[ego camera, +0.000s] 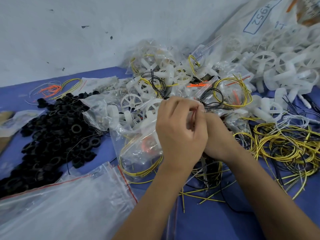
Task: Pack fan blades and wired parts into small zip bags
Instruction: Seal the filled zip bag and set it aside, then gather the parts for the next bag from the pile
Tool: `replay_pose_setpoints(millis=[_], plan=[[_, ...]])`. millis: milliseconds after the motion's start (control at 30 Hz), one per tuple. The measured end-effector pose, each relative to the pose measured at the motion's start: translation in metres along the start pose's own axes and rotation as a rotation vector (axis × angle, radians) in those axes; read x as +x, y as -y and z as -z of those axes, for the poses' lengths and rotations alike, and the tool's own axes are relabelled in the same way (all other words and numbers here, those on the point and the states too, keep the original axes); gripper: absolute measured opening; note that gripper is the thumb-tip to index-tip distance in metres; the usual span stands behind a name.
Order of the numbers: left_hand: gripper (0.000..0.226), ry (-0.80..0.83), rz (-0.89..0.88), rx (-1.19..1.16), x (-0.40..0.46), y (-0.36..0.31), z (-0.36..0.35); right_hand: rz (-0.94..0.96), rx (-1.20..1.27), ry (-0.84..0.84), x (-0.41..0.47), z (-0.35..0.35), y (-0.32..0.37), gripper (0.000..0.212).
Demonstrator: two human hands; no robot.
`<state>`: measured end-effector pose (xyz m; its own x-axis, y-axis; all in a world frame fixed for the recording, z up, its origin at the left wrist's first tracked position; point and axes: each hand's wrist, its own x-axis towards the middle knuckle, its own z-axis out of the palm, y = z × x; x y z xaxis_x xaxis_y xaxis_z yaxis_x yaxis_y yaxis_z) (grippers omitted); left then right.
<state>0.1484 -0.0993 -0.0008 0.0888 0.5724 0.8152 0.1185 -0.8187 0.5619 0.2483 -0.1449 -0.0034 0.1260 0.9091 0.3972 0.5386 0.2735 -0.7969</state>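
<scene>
Hands at centre, over a filled zip bag (138, 149). We pinch the bag's top edge with the left hand (180, 129), fingers curled; the right hand (216, 135) sits just behind it, thumb and forefinger meeting at the same edge, probably pressing the zip closed, though the seal itself is hidden behind our fingers. The bag holds yellow wire loops and an orange part, and lies near us so both hands can reach its mouth.

Stock around us, on the blue table (216, 222):
- Packed bags (173, 70), heaped at the wall, out of the working space.
- Loose white fan blades (277, 66), spilling from a large sack at far right.
- Yellow wires (285, 146), tangled just right of our hands, within easy reach.
- Black rings (57, 132), piled at left.
- Empty zip bags (69, 201), stacked at near left, ready for filling.
</scene>
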Motion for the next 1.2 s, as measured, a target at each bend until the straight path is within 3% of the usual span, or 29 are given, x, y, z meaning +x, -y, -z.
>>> replay_pose_setpoints(millis=[67,167,367,500,600,667,800,867,967,1033,1100,1200], plan=[[0.009,-0.020,0.014,0.020,0.002,0.001,0.001,-0.044,-0.084,0.045,0.000,-0.001,0.000,0.049],[0.010,-0.020,0.039,0.037,0.004,0.005,0.002,-0.084,-0.001,0.180,-0.004,-0.005,0.005,0.054],[0.011,-0.062,0.094,0.050,0.007,0.020,0.008,-0.213,0.094,0.332,-0.001,-0.011,0.003,0.036],[0.014,-0.059,0.214,0.040,0.001,0.035,0.010,-0.294,0.174,0.261,-0.001,-0.009,0.009,0.018],[0.018,-0.028,0.264,0.057,-0.002,0.042,0.012,-0.151,-0.081,0.143,0.000,-0.008,0.006,0.025],[0.017,-0.023,0.274,0.074,-0.002,0.046,0.015,-0.059,-0.248,-0.032,0.000,-0.010,0.002,0.033],[0.016,-0.021,0.297,0.083,-0.001,0.052,0.017,0.000,-0.409,-0.370,0.015,-0.006,-0.003,0.013],[0.016,0.023,0.306,0.090,-0.002,0.052,0.014,0.037,-0.563,-0.351,0.030,-0.004,-0.003,0.017],[0.015,0.059,0.292,0.110,-0.002,0.054,0.012,-0.005,-0.771,-0.077,0.053,-0.008,-0.008,0.055],[0.015,0.053,0.292,0.101,-0.002,0.055,0.012,-0.057,-0.873,0.061,0.064,-0.011,-0.011,0.067],[0.016,0.042,0.325,0.069,0.000,0.056,0.013,-0.081,-0.873,0.052,0.070,-0.010,-0.014,0.060],[0.020,0.029,0.438,-0.005,0.005,0.053,0.014,-0.071,-0.700,-0.126,0.069,0.000,-0.009,0.036]])
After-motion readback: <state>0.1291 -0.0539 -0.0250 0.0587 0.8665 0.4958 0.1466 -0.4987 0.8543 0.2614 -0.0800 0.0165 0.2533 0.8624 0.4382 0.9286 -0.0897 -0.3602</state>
